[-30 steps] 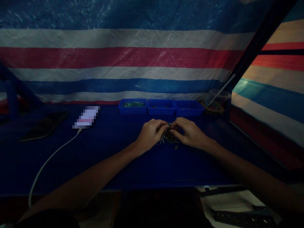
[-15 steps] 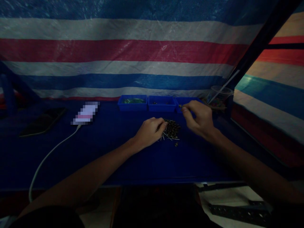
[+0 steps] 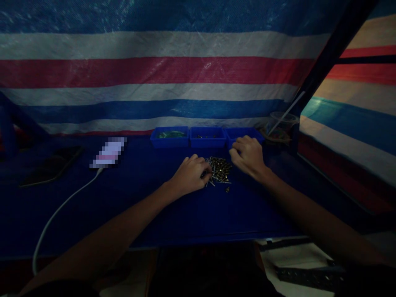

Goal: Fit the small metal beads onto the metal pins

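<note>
A small pile of metal screws and nails (image 3: 219,170) lies on the dark blue table (image 3: 139,198). My left hand (image 3: 189,175) rests at the pile's left edge, fingers curled and pinching into the screws. My right hand (image 3: 247,154) hovers just right of and behind the pile, fingers curled loosely; nothing shows in them. Three blue trays stand in a row behind: the left tray (image 3: 169,138) holds something greenish, the middle tray (image 3: 207,137) holds a few small parts, and the right tray (image 3: 244,134) is partly hidden by my right hand.
A phone (image 3: 108,152) with a white cable (image 3: 58,210) lies at the left, a dark phone (image 3: 51,165) farther left. A clear plastic cup (image 3: 283,123) stands at the back right. A striped tarp (image 3: 154,74) closes the back. A perforated metal bar (image 3: 306,274) lies below the table edge.
My right hand left the pile with a small part, reached to the right tray, and has now come back toward the pile. My left hand stayed at the pile.
</note>
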A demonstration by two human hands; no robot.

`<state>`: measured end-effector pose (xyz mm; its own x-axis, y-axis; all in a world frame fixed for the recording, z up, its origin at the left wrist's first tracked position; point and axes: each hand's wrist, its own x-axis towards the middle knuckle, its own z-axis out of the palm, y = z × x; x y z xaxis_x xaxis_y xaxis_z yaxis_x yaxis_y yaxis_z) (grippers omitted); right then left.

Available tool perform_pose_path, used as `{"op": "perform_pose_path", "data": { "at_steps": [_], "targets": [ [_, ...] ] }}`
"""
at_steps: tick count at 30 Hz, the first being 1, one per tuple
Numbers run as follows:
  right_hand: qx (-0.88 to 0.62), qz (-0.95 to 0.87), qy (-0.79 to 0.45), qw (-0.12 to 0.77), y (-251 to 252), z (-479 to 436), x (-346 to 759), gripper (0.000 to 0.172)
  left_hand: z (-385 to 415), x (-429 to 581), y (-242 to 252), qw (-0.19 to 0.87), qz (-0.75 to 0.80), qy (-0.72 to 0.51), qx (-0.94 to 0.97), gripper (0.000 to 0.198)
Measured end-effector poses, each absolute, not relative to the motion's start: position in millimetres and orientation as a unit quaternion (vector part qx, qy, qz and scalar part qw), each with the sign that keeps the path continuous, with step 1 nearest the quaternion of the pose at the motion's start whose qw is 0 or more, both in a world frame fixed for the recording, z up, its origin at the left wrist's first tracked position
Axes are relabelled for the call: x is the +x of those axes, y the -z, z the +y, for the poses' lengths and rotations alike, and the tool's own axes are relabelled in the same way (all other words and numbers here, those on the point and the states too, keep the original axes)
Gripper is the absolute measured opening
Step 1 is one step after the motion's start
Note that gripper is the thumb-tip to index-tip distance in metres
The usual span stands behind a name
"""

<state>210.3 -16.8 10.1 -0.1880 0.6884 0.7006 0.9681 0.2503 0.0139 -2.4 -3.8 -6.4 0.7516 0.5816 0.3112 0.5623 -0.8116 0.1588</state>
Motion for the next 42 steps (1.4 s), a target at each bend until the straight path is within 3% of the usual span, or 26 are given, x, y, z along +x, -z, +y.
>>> {"op": "perform_pose_path", "data": {
  "at_steps": [4, 8, 12, 18, 27, 37, 42],
  "targets": [
    [-0.543, -0.759, 0.155, 0.324, 4.5, -26.6, 197.9, 0.024, -5.0, 0.5, 7.1, 0.053, 0.341, -0.181, 0.921, 0.017],
    [-0.538, -0.779, 0.087, 0.310, 1.7, -29.3, 182.9, 0.005, -9.3, 4.3, 6.9, 0.023, 0.359, -0.175, 0.916, 0.027],
    [-0.543, -0.786, 0.010, 0.296, 4.6, -26.1, 184.0, 0.025, -13.3, 7.9, 8.7, 0.016, 0.366, -0.175, 0.914, 0.022],
    [-0.490, -0.818, -0.022, 0.302, 8.3, -22.2, 189.8, 0.019, -5.0, 6.9, 6.6, 0.085, 0.387, -0.209, 0.894, 0.019],
    [-0.464, -0.831, 0.117, 0.285, 3.7, -31.5, 181.8, 0.018, 10.1, 1.2, -0.9, 0.273, 0.406, -0.325, 0.809, 0.036],
    [-0.468, -0.813, 0.192, 0.289, -7.7, -43.9, 173.6, 0.037, 1.9, 2.1, -2.1, 0.275, 0.376, -0.354, 0.811, 0.042],
    [-0.439, -0.728, 0.253, 0.462, -39.6, -46.8, 186.4, 0.035, -4.7, -2.2, 0.2, 0.113, 0.320, -0.242, 0.909, 0.022]
  ]
}}
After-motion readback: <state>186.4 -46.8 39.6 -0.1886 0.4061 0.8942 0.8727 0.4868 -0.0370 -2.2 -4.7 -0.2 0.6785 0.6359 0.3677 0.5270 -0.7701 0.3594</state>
